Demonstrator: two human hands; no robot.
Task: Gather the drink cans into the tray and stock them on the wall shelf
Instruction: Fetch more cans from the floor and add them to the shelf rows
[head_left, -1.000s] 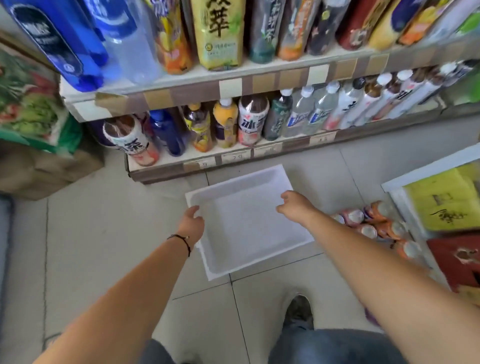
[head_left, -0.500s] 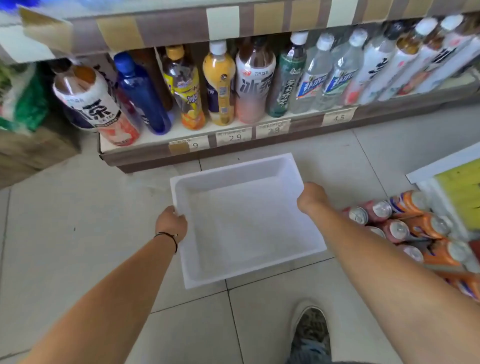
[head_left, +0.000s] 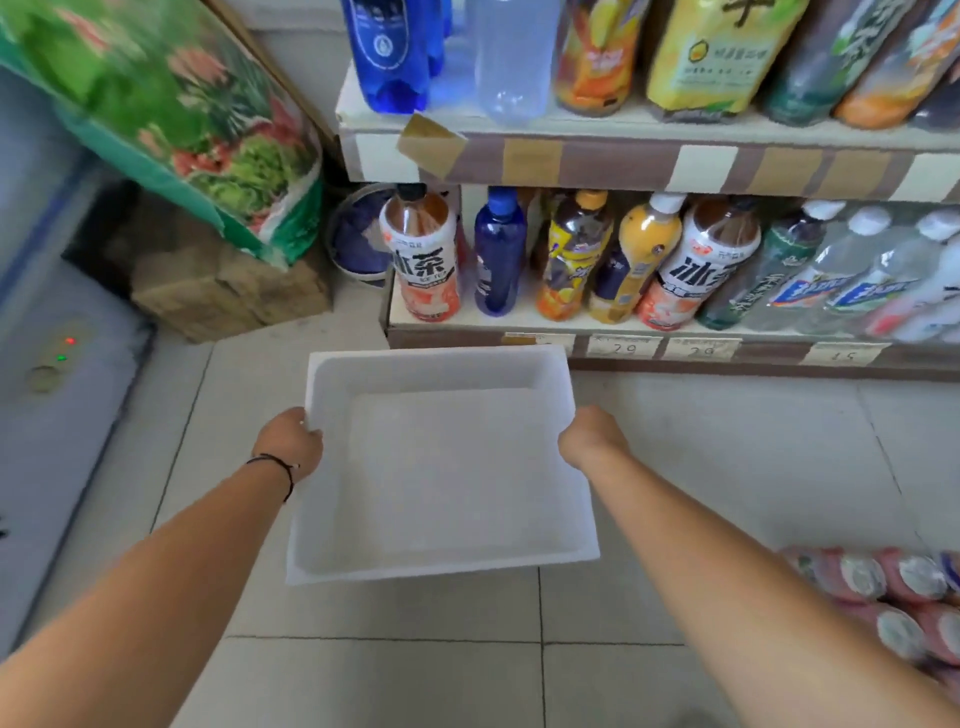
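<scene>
Head view: we hold the empty white tray (head_left: 441, 467) level above the floor, below the wall shelf (head_left: 649, 332). Our left hand (head_left: 288, 444) and right hand (head_left: 589, 436) each grip a side rim. The drink cans (head_left: 878, 597) lie on the floor lower right, nearer our right hand.

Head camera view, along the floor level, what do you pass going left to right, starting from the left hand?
left hand → white tray → right hand → drink cans
</scene>
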